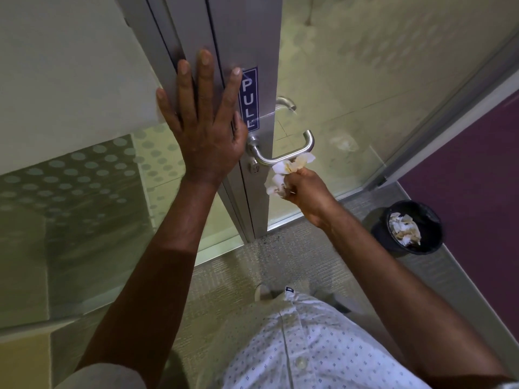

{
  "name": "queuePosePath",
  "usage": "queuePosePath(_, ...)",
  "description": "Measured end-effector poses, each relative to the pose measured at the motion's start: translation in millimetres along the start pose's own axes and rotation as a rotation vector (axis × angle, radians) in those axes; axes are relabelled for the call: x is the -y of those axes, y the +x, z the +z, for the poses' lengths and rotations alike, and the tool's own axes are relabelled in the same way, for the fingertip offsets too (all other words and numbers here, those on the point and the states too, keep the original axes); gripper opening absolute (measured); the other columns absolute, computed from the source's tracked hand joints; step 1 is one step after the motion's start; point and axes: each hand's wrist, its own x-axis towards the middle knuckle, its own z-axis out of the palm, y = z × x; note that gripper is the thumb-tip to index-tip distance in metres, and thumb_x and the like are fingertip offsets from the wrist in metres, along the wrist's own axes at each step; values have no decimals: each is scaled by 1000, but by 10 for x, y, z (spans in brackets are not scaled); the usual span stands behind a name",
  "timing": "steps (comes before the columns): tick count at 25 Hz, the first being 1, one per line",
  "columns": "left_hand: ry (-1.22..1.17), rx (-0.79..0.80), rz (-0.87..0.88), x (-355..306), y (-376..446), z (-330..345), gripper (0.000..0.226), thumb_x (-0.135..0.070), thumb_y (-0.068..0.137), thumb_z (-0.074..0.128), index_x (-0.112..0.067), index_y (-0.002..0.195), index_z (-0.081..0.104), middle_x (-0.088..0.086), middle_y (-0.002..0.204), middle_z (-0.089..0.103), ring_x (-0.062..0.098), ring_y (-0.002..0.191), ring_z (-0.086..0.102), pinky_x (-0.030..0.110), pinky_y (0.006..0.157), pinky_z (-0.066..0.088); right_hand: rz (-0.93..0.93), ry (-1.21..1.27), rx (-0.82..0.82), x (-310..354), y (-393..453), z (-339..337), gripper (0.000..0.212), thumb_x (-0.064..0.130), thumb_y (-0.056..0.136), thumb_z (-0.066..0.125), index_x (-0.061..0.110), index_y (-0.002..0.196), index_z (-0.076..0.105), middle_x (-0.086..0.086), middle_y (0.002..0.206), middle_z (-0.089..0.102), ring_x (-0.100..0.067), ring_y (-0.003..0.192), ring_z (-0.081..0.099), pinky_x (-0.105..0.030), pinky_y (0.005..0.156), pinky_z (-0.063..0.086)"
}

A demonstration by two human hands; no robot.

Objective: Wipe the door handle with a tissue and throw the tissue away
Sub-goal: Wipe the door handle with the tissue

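Currently we log the tissue (283,171): white, crumpled, stained yellow-brown, pressed against the underside of the door handle (283,155) near its outer bend. Our right hand (304,192) has its fingers closed around the wad from below. Door handle: a brushed-metal lever on the metal door frame (247,37), beneath a blue PULL sticker (249,98). Our left hand (205,127) lies flat on the frame, fingers spread wide and holding nothing, bracing the door. Progress, as we judge it: wiping is under way; disposal is not yet done. Container: one black bin (408,227) on the floor to the right, well apart from the handle, open-topped and already holding several crumpled tissues (404,228).
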Motion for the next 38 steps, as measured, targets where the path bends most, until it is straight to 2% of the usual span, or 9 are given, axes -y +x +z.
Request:
queuePosePath(2,-7,8,-27,-43,-5,3,56,-35,97,67,-26,151,56,24,151,53,42,142,28,67,123,14,-37,28,-35,7,-9,-135,28,-9,92,47,6,105,67,-4,82,69,-19,76,64,-34,75,59)
queuePosePath(7,42,-21,-77,-124,3,30,59,-34,92,71,-26,149,58,30,148,53,47,140,28,51,124,-14,-143,231,-216,83,103,-329,42,-20,83,45,12,106,59,-6,77,52,-20,65,49,-33,68,54)
queuePosePath(10,54,-26,-89,-148,9,38,60,-37,91,72,-27,148,58,33,147,52,49,140,28,51,124,-13,-21,617,-160,222,202,-372,40,-23,82,35,-2,103,61,-14,88,53,-20,73,51,-29,83,59)
queuePosePath(13,53,-39,-87,-154,27,40,63,-37,91,70,-28,150,50,37,147,50,55,139,30,53,124,-11,144,875,-18,319,203,-294,46,-19,78,28,-4,109,60,-19,100,63,-29,100,62,-40,111,48)
queuePosePath(18,52,3,-72,-176,50,-29,68,-36,91,69,-29,153,41,43,148,43,66,137,31,54,123,-12,223,638,153,159,71,14,50,-21,90,36,-2,131,54,-15,108,67,-19,96,69,-27,87,59)
queuePosePath(24,43,92,-49,-222,71,-184,72,-29,89,72,-27,154,42,43,152,37,66,141,29,65,123,-2,265,392,332,121,-78,104,17,5,104,49,9,108,65,-8,95,76,-11,85,74,-28,90,58)
queuePosePath(27,51,111,-93,-379,86,-272,71,-23,86,74,-22,153,51,42,154,36,65,143,30,77,118,16,218,325,303,121,-106,-164,15,6,102,51,8,107,66,-7,90,72,-11,73,71,-28,77,62)
queuePosePath(31,-67,198,-221,-955,-14,-269,72,-27,87,69,-23,156,48,35,163,27,58,151,20,76,120,15,97,327,233,240,-66,-789,16,12,91,49,14,95,64,-7,88,65,-17,70,61,-35,78,54)
queuePosePath(38,-490,411,19,-2623,-505,76,63,-19,85,66,-22,147,56,21,169,25,43,158,17,67,124,9,-11,362,2,306,70,-2265,25,-1,86,40,12,85,62,-7,80,62,-21,81,52,-30,70,42)
